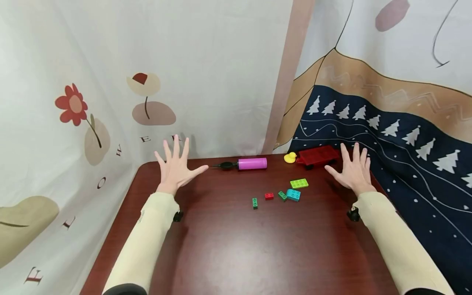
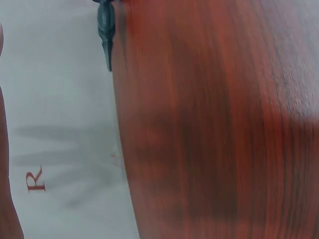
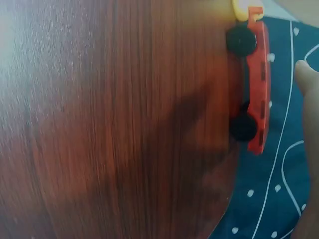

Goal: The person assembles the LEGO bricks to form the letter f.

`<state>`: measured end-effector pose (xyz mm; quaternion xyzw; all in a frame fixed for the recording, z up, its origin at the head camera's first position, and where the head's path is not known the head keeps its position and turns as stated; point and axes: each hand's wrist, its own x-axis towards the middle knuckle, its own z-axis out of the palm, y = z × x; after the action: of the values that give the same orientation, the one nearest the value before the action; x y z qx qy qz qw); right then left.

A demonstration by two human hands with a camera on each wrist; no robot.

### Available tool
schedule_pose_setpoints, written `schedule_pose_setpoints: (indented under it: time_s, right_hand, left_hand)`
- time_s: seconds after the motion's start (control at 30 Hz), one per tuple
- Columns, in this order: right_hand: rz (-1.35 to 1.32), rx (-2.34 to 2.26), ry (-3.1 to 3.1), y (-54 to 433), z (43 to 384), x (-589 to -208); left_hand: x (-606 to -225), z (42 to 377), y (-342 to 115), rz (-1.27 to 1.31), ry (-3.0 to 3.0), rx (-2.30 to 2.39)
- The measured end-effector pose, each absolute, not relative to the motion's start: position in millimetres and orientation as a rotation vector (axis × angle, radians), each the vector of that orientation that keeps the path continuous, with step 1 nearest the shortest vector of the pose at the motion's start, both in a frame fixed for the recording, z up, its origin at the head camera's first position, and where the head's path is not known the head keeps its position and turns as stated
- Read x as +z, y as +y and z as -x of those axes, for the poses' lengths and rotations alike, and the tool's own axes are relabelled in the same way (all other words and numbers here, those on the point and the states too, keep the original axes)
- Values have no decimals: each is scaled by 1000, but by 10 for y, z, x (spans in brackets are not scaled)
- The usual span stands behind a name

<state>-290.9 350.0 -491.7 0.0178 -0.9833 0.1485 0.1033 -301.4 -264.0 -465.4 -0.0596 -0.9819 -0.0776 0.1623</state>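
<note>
My left hand [image 1: 175,170] is raised over the table's left side, fingers spread and straight, holding nothing. Closest to it is a purple hand pump [image 1: 252,164] with a black nozzle [image 2: 106,25], lying along the back edge. Over the right side my right hand [image 1: 355,171] spreads its fingers too, also holding nothing. Just left of that hand stands a red toy wagon [image 1: 318,156] with black wheels [image 3: 242,127], and a yellow rubber duck [image 1: 290,157] sits beside it. Between the hands lie toy bricks: lime [image 1: 299,183], blue [image 1: 293,195], red [image 1: 269,196] and two green ones [image 1: 255,203].
The dark red wooden table [image 1: 236,254] has a wood-grain top. A white printed curtain [image 1: 221,82] hangs behind and to the left. Along the right edge drapes navy cloth [image 1: 398,172] with white trees.
</note>
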Motion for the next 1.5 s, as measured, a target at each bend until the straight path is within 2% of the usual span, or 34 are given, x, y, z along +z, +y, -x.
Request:
schedule_pose_setpoints:
  time_s: [0.33, 0.77, 1.17, 1.5]
  right_hand:
    - [-230, 631, -2874, 3132, 2821, -4862]
    - [-448, 807, -2817, 2375, 2547, -4838]
    - [-572, 1052, -2776, 1738, 2256, -5088]
    - [-561, 1125, -2768, 1535, 2146, -5289]
  left_hand:
    - [-4677, 2908, -2390, 287, -2829, -406]
    - [-4846, 2695, -2064, 432, -2835, -563]
    - [-5108, 2465, -1568, 556, -2868, -730]
    - [-5269, 2305, -1204, 673, -2988, -801]
